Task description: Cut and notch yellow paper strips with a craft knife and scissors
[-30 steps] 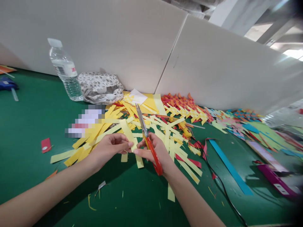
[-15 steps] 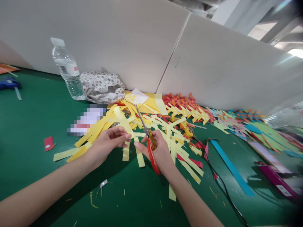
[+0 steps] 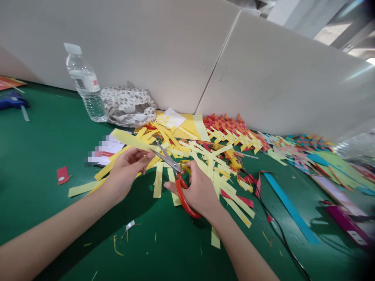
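Note:
Between the thumb and fingers of my left hand [image 3: 129, 169] is a pale yellow paper strip [image 3: 129, 139], slanting up and to the left over a phone. My right hand [image 3: 197, 187] grips a pair of scissors [image 3: 179, 175] with red and yellow handles. The scissor blades are parted and point left, their tips close to the strip's end at my left fingertips. Whether the blades touch the paper I cannot tell. Behind and below both hands lies a loose pile of yellow paper strips [image 3: 202, 154].
A water bottle [image 3: 86, 88] and a patterned cloth pouch [image 3: 129, 105] stand by the partition. Woven paper fish [image 3: 231, 134] lie at the back. To the right are a blue strip [image 3: 290, 207], a black cable [image 3: 277, 226] and a purple power strip [image 3: 345, 226]. A blue glue gun [image 3: 13, 101] lies far left.
The scissors have swung from pointing up to pointing left, blades now parted. The strip in my left hand has turned to slant leftward, and my left hand has shifted slightly left.

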Demonstrator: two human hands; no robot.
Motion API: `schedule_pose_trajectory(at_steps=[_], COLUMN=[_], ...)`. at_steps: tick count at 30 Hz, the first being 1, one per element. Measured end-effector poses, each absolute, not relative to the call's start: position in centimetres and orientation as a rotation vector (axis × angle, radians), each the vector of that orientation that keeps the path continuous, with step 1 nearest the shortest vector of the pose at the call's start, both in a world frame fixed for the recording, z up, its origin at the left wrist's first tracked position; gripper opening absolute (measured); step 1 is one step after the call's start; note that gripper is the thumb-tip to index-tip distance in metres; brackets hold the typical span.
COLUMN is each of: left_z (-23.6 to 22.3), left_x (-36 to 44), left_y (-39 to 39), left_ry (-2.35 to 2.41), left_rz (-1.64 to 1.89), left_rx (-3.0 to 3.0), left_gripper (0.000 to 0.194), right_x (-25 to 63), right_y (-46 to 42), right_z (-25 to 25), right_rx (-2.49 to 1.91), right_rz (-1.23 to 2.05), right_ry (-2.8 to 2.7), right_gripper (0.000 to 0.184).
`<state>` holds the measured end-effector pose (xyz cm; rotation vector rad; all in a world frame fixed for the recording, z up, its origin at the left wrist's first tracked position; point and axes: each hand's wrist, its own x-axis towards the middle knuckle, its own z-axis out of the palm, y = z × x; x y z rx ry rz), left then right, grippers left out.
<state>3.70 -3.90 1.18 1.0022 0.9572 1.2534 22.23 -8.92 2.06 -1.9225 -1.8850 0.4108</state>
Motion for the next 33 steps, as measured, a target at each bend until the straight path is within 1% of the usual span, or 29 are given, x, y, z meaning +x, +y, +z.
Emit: schedule_pose_trajectory(at_steps=[6, 12, 20, 33], left_z=[1.09, 0.98, 1.06, 1.46], left_x=[3.94, 4.00, 3.93, 4.10], left_y=[-3.91, -4.07, -4.14, -4.28], left_ry=[0.980, 0.991, 1.022, 1.014], left_rz=[1.219, 1.199, 1.193, 1.181], left_rx=[1.061, 1.069, 1.065, 1.059], left_gripper=[0.018, 0.019, 0.021, 0.020], right_x=[22.20, 22.13, 22.14, 22.02], right_y=[-9.17, -9.21, -9.29, -9.20], right_z=[1.81, 1.87, 1.87, 2.14], right_rx=[-1.906, -1.907, -1.921, -1.888], right_rz=[0.417, 0.435, 0.467, 0.469], right_ry=[-1.907, -1.884, -1.880, -1.852], right_gripper=[0.047, 0.046, 0.051, 0.048])
